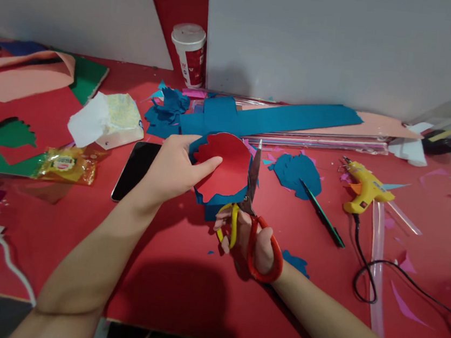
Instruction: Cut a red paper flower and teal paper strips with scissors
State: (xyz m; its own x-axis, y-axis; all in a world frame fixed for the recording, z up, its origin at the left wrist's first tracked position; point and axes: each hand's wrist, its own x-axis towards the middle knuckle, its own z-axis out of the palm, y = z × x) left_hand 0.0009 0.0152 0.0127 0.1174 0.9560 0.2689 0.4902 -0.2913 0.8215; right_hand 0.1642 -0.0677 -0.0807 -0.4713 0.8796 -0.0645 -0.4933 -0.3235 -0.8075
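Note:
My left hand (174, 168) pinches a red scalloped paper shape (227, 169) stacked on a blue sheet (215, 203), thumb on top of the red. My right hand (247, 242) grips scissors (252, 204) with one yellow and one red handle ring. The blades point away from me, running along the right edge of the red shape. Both hands hover over the red table (181, 272) near its middle.
A black phone (136, 169) lies left of my hand. Near it are a tissue pack (111, 120) and a yellow snack packet (67, 164). Right of the scissors lie a blue cut-out (292, 171), a dark pen (322, 212) and a yellow glue gun (363, 193) with a cord. A cup (190, 54) stands at the wall.

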